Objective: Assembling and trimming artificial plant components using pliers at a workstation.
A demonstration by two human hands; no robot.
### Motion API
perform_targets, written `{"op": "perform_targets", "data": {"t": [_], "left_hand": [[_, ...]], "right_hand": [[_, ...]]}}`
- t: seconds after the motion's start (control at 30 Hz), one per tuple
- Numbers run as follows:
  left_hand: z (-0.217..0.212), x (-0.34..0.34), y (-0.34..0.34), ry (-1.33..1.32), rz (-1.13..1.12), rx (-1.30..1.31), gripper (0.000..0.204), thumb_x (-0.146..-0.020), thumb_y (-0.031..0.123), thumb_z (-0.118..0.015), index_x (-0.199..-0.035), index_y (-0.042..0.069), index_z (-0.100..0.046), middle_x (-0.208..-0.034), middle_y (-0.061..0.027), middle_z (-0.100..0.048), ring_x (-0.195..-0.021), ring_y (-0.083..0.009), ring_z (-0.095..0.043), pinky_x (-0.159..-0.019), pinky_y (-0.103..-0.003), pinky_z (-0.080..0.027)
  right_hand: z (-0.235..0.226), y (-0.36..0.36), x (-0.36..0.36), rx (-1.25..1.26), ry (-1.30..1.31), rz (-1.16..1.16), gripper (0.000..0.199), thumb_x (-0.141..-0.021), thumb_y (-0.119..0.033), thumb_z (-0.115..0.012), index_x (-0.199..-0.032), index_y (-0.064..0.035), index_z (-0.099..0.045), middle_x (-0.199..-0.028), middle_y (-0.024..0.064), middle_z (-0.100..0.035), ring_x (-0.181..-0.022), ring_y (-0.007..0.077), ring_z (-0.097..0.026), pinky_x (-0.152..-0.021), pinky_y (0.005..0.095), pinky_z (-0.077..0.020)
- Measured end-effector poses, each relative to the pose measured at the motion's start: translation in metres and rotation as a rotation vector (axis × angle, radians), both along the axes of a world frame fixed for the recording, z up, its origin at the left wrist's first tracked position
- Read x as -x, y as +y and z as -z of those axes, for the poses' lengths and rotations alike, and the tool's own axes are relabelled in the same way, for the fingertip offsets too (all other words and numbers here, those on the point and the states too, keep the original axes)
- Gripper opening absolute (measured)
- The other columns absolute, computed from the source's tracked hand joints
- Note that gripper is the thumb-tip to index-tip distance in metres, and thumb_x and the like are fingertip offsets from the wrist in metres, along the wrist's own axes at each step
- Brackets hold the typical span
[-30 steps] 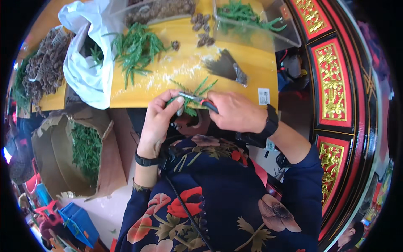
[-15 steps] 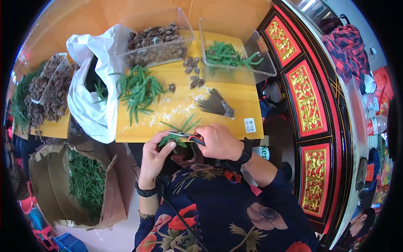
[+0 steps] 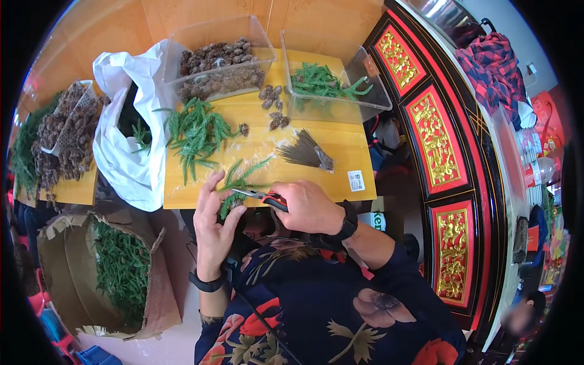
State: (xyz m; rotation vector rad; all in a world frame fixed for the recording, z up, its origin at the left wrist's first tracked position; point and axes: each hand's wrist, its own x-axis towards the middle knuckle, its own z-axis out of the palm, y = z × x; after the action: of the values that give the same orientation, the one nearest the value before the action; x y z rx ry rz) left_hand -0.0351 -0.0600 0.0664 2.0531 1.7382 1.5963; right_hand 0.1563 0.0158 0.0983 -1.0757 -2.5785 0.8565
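At the near edge of the yellow table point(image 3: 267, 167), my left hand point(image 3: 214, 225) pinches a green artificial pine sprig point(image 3: 240, 181) between thumb and fingers. A small brown pine cone seems to sit at the sprig's base, partly covered by the fingers. My right hand point(image 3: 313, 208) is closed around pliers point(image 3: 275, 201) with red and black handles. Their metal jaws point left and lie at the sprig, near my left fingertips; what they grip is too small to tell. Just beyond lies a fanned bundle of thin brown stems point(image 3: 304, 151).
Loose sprigs point(image 3: 198, 131) and pine cones point(image 3: 271, 96) lie on the table. Behind stand a clear bin point(image 3: 267, 61) of cones and another clear bin point(image 3: 380, 100) of sprigs. A white bag point(image 3: 121, 173) and cardboard box point(image 3: 161, 304) are left; a red-gold carved panel point(image 3: 435, 143) stands right.
My left hand has shifted left and its fingers have straightened, with the sprig tilting along. The pliers have followed to the left. The whole view has shifted slightly.
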Motion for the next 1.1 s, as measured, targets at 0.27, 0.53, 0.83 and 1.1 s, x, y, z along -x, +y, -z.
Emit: {"op": "perform_targets", "data": {"t": [0.27, 0.53, 0.83, 1.1], "left_hand": [[-0.002, -0.021, -0.013, -0.265, -0.030, 0.316, 0.026, -0.083, 0.006, -0.067, -0.106, 0.000, -0.058, -0.078, -0.0171, -0.066, -0.068, -0.0285, -0.067, -0.063, -0.033, -0.051], [0.012, -0.017, -0.006, -0.246, 0.012, 0.079, 0.031, -0.081, 0.005, -0.069, -0.109, -0.002, -0.057, -0.100, -0.0188, -0.064, -0.083, -0.0261, -0.066, -0.064, -0.031, -0.053], [-0.011, -0.014, -0.023, -0.532, -0.026, 0.313, 0.036, -0.080, 0.004, -0.070, -0.113, -0.002, -0.056, -0.104, -0.0135, -0.060, -0.088, -0.0199, -0.064, -0.064, -0.027, -0.053], [-0.019, -0.020, -0.026, -0.516, -0.004, 0.283, 0.035, -0.079, 0.002, -0.070, -0.111, -0.002, -0.056, -0.101, -0.0124, -0.060, -0.084, -0.0194, -0.064, -0.063, -0.027, -0.054]], "right_hand": [[-0.002, -0.007, -0.003, 0.001, 0.001, 0.060, 0.018, -0.078, -0.017, -0.063, -0.086, -0.0008, -0.062, -0.073, 0.0214, -0.061, -0.072, 0.0413, -0.059, -0.063, 0.0470, -0.0452], [-0.014, 0.000, -0.020, -0.025, -0.022, 0.082, 0.019, -0.080, -0.017, -0.063, -0.090, -0.0006, -0.063, -0.069, 0.0186, -0.060, -0.067, 0.0343, -0.061, -0.062, 0.0404, -0.0470], [-0.086, 0.135, -0.099, 0.238, 0.240, 0.662, 0.009, -0.086, -0.016, -0.059, -0.079, -0.0110, -0.055, -0.061, -0.0034, -0.047, -0.046, 0.0054, -0.043, -0.038, 0.0238, -0.0336], [-0.069, 0.227, -0.129, 0.283, 0.387, 0.812, 0.009, -0.086, -0.017, -0.058, -0.080, -0.0125, -0.054, -0.061, -0.0040, -0.047, -0.050, 0.0081, -0.047, -0.044, 0.0254, -0.0409]]}}
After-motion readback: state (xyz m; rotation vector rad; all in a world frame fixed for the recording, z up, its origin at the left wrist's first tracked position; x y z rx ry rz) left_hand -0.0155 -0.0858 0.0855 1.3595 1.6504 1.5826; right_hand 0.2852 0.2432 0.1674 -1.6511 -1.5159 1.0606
